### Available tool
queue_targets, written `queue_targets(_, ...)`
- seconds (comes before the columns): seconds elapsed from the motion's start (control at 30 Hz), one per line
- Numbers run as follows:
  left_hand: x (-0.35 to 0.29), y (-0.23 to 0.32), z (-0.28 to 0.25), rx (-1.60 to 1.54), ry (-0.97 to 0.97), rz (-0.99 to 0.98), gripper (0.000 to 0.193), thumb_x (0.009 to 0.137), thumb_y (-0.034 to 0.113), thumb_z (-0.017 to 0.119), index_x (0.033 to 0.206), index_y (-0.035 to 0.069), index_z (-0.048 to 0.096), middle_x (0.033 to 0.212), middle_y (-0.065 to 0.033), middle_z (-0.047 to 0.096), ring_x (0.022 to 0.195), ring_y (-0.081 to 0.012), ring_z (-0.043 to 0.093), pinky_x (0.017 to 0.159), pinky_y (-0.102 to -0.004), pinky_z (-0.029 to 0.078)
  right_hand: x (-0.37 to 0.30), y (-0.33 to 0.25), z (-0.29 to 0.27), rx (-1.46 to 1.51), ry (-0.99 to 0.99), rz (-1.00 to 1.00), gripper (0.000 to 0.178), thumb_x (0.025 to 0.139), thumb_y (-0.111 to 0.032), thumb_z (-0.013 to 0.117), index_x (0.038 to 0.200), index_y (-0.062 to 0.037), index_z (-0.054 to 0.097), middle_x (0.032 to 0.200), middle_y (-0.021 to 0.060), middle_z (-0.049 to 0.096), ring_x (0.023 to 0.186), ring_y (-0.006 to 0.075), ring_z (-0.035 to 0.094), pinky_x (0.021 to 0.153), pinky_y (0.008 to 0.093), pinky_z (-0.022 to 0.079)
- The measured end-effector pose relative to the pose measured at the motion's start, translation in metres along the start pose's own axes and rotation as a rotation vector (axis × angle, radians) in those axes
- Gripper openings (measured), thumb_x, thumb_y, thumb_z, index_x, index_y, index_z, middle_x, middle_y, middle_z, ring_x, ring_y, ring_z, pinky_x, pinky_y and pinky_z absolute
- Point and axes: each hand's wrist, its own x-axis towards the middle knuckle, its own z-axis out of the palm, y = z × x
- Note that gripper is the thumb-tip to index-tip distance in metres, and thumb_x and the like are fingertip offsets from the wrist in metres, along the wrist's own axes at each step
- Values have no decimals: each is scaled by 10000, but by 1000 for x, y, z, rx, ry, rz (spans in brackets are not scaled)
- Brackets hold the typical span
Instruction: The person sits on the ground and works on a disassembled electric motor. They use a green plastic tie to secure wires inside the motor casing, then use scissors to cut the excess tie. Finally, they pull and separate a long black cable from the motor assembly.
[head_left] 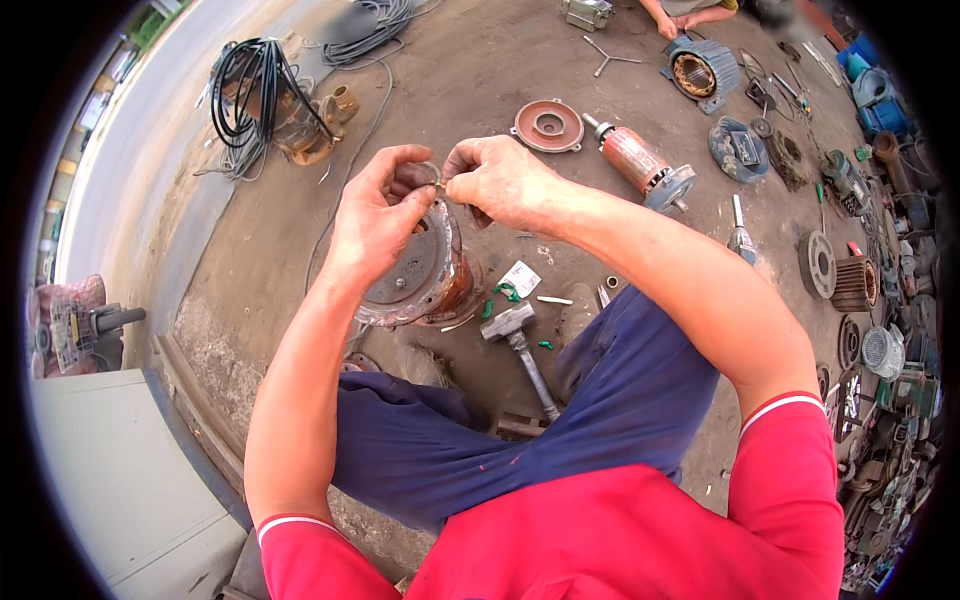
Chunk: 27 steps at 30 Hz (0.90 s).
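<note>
Head view is showing both hands meeting over a small thin ring-like part (437, 176), too small to make out clearly (it could be a wire loop or a clip). The left hand (375, 215) is pinching it between thumb and fingertips, its grip narrow and closed on the part. The right hand (500, 180) is pinching the same piece from the other side, thumb and forefinger pressed together on it, so the two grips are almost touching each other.

Directly beneath the grip, a rusty round motor housing (415, 275) is standing on the concrete floor (460, 70), its flat end plate facing up and partly covered by the left hand. Just below and to the right of the grip, a hammer (520, 345) is lying on the floor with its handle pointing toward the person, and small green bits (508, 292) and a white slip (520, 277) are lying beside its head. The person's knees in blue trousers (610, 390) are framing these things.

Farther above the grip, a reddish round end cover (548, 125) is lying flat, and just right of it a rotor (640, 165) with a copper-coloured core is resting on its side. Well above and left of the grip, a coil of black cable (250, 85) is draped over an old pump. At the top edge, well apart, another person's hands (668, 25) are resting near a grey stator housing (702, 70).
</note>
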Motion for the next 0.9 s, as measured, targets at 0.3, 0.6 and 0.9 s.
queue_targets(0.3,-13,18,-12,754,4,487,72,889,-51,609,931,-24,557,927,-156,565,804,-349,585,718,-400,482,23,9,17,-149,53,-174,206,766,-81,656,932,2,746,961,237,728,970,340,712,855,407,556)
queue_targets(0.6,2,-7,-6,-248,-25,-330,142,974,184,597,882,84,557,710,24,531,490,-71,428,429,-210,305,5,31,27,-538,419,-637,172,769,-174,709,858,-29,683,958,162,672,915,366,677,783,468,543)
queue_targets(0.9,-2,12,15,831,34,659,68,943,62,620,941,0,592,827,-114,574,696,-287,579,607,-414,461,14,24,11,-361,307,-186,175,775,-140,660,889,-13,700,978,213,706,997,384,672,830,463,544)
